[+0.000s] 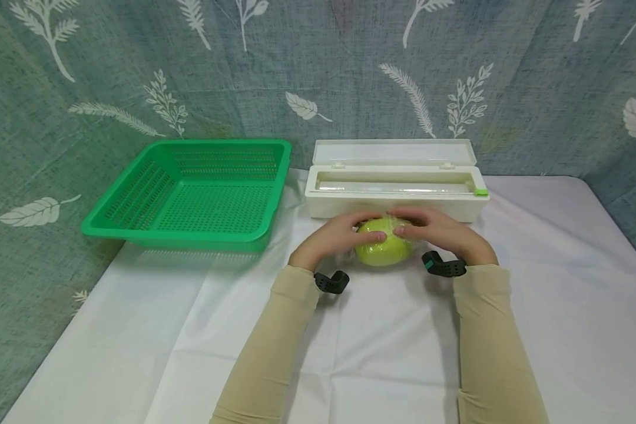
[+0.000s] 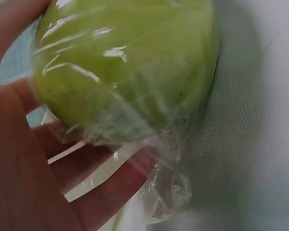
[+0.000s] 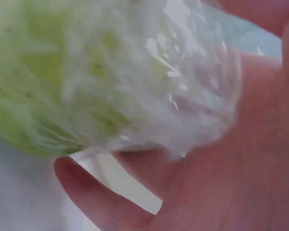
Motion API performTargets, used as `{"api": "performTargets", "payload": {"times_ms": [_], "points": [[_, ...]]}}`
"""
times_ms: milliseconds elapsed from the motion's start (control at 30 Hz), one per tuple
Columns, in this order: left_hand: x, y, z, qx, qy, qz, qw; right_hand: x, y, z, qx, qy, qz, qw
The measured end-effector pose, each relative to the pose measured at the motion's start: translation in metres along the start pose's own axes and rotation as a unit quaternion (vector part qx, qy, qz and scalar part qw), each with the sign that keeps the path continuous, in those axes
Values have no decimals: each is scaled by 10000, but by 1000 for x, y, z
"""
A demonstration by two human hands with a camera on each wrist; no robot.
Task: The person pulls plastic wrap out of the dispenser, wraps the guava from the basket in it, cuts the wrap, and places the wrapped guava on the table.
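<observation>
A round yellow-green fruit [image 1: 383, 250] in clear cling film sits on the white cloth, between both hands. My left hand [image 1: 341, 234] holds its left side, thumb on the near face and fingers round the back. The right hand [image 1: 439, 231] grips the opposite side in the same way, thumb near the top. In the left wrist view, loose film [image 2: 166, 195] bunches under the fruit by the fingertips. Crumpled film [image 3: 183, 106] stands off the fruit toward the palm in the right wrist view. Part of the fingers is hidden behind the fruit.
Just behind the hands stands a white cling film dispenser [image 1: 397, 207], its lid [image 1: 394, 153] raised, a film roll inside and a green slider [image 1: 480, 192] at its right end. A green perforated basket [image 1: 191, 234] is at the left. A patterned curtain [image 1: 344, 76] hangs behind.
</observation>
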State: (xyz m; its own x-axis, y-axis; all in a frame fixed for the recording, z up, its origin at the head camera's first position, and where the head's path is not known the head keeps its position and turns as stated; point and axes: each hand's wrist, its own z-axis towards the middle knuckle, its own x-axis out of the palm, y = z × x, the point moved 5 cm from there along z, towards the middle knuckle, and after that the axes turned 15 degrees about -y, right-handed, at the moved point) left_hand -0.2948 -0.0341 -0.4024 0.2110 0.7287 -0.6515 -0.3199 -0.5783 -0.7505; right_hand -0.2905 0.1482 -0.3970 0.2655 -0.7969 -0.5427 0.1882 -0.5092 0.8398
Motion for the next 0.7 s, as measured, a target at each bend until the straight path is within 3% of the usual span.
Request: {"api": "performTargets", "payload": {"times_ms": [133, 333, 533, 700], "points": [[3, -3, -1, 176, 228, 137, 9995, -5, -1, -4, 110, 16, 259, 9996], [3, -4, -2, 193, 354, 295, 9988, -9, 5, -8, 159, 48, 497, 9986], [3, -5, -3, 206, 412, 325, 9984, 6, 22, 0, -290, 120, -168, 9994], [3, -7, -1, 375, 336, 251, 9984, 21, 25, 11, -273, -174, -747, 9967]]}}
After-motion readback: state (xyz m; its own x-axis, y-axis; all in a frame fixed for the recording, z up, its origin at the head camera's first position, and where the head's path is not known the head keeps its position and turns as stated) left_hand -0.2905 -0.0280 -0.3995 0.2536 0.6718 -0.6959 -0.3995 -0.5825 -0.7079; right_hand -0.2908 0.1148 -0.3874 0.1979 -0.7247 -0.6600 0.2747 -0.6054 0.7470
